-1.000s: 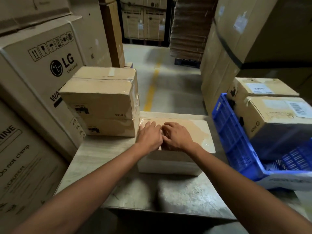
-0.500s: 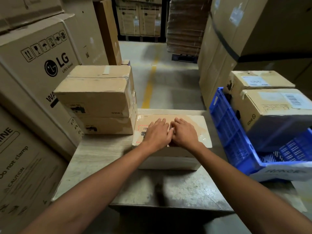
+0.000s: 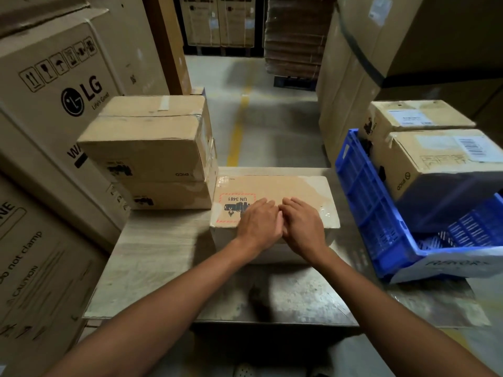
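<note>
- Flat tan cardboard box (image 3: 275, 186), taped shut, lies on the grey metal counter (image 3: 163, 254) at 12 o'clock from the person, toward the counter's far edge.
- Left hand (image 3: 258, 224) and right hand (image 3: 303, 227) rest palm-down on the box top, side by side and almost touching. The fingers are stretched out flat and curl round nothing, so the hands press and do not grip.
- Key relation: the box is directly under both hands, and they sit near the middle of its near edge. Neither hand is clearly nearer.
- Long axis of the box runs 9 to 3 o'clock, across the person's reach, with the short sides at 9 and 3.
- The red-bordered UN 3481 label (image 3: 236, 198) reads upside down from here, so its top points to 6 o'clock.
- Judgement: to lift the box, the hands would have to part toward 9 and 3.
- Stack of two brown cardboard cartons (image 3: 152, 148) sits at 10 o'clock, just beside the box. The tilted blue slatted plastic crate (image 3: 375, 213) sits at 3 o'clock.
</note>
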Motion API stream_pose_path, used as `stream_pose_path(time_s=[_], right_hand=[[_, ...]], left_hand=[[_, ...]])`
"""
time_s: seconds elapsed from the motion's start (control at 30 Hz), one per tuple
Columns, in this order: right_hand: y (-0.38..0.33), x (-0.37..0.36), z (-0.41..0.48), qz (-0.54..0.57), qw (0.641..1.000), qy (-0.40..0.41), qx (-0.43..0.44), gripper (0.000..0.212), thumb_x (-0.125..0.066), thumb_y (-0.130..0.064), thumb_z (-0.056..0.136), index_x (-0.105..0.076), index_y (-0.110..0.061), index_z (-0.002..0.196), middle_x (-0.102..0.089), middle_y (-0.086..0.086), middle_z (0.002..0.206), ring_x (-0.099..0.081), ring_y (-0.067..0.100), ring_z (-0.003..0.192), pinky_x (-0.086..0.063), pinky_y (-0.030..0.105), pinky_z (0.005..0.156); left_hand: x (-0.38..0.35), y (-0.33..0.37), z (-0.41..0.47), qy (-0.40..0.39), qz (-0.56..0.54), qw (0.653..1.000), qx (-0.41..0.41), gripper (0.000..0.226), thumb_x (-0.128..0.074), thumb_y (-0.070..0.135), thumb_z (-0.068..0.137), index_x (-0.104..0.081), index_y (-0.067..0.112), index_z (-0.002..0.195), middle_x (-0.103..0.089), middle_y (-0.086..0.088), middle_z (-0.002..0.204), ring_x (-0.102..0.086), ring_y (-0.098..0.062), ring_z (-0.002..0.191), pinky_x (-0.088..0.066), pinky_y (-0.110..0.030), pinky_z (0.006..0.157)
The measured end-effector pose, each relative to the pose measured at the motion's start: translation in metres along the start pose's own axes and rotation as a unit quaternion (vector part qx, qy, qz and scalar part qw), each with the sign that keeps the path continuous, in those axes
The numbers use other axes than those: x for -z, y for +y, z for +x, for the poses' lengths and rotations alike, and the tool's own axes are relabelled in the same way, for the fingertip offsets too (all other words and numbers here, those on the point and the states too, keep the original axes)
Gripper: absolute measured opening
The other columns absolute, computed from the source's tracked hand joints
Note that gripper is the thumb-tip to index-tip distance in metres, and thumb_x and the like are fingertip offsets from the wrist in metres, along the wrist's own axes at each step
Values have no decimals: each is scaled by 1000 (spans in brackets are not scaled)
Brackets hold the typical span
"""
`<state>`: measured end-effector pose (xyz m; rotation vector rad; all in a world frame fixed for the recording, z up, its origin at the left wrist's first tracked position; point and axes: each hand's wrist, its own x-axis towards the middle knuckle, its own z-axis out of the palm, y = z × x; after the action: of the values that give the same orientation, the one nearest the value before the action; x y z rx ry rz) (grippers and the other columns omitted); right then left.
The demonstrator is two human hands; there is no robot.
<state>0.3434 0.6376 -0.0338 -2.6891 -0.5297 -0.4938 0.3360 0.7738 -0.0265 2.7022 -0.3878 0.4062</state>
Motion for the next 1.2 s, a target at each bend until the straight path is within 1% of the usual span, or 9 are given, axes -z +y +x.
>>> stream_pose_path(time_s=[0.13,0.3,0.5,0.63,0.73,0.87,1.0,1.1,1.2], right_hand=[[18,5,-13,-23,996,-9,-88,32,-42,-30,85,-68,-12,86,-63,5,92,-60,29,89,-48,44,83],[34,0,-34,-34,994,-7,-107,39,-44,-27,90,-67,-10,116,-65,16,131,-59,33,125,-46,47,107],[36,19,-6,-106,989,-45,-88,17,-53,-26,87,-61,-14,94,-62,9,99,-55,28,88,-41,38,68],[41,23,21,-107,983,-120,-93,35,-47,-39,91,-60,-16,113,-58,9,119,-54,28,111,-45,41,87],[43,16,24,-90,981,-151,-81,58,-37,-52,91,-53,-15,133,-50,12,143,-44,30,135,-38,45,110],[49,18,35,-113,981,-136,-82,51,-27,-52,93,-56,-19,119,-56,6,127,-52,25,118,-46,44,95],[44,16,51,-118,976,-130,-132,60,-34,-68,92,-52,-20,123,-49,9,129,-45,29,118,-46,49,92],[43,9,45,-69,968,-119,-211,72,-38,-72,91,-40,-20,141,-29,19,154,-26,39,142,-33,56,110],[48,9,44,-27,955,-133,-265,86,-41,-73,93,-22,-18,157,-11,21,165,-18,44,149,-29,56,115]], left_hand=[[-11,17,5,-38,-51,997,-42,47,-36,27,95,-71,3,115,-70,-16,120,-62,-36,118,-48,-45,105],[-31,43,2,-52,-51,997,-32,62,-22,33,94,-63,2,129,-63,-16,134,-53,-35,131,-36,-48,113],[-21,32,26,-51,-41,996,-66,52,-25,31,92,-69,4,94,-69,-16,94,-63,-33,88,-51,-49,83],[-19,23,52,-111,13,994,-24,57,-26,38,99,-60,3,129,-48,-20,148,-46,-35,134,-36,-50,111],[-25,18,59,-146,45,988,31,55,-28,40,105,-41,10,148,-27,-10,163,-22,-27,150,-18,-51,120],[-27,9,63,-137,41,990,13,47,-30,36,105,-53,13,138,-42,-8,155,-35,-26,143,-27,-48,115],[-14,-14,69,-64,14,998,-9,32,-39,27,103,-67,11,104,-66,-6,116,-53,-27,110,-41,-45,93],[-9,-30,68,-22,87,989,116,33,-41,36,101,-64,17,116,-53,-9,137,-45,-30,127,-36,-48,102],[0,-52,58,-29,76,950,301,50,-38,52,101,-44,26,143,-20,-16,161,-18,-40,147,-18,-65,113]])
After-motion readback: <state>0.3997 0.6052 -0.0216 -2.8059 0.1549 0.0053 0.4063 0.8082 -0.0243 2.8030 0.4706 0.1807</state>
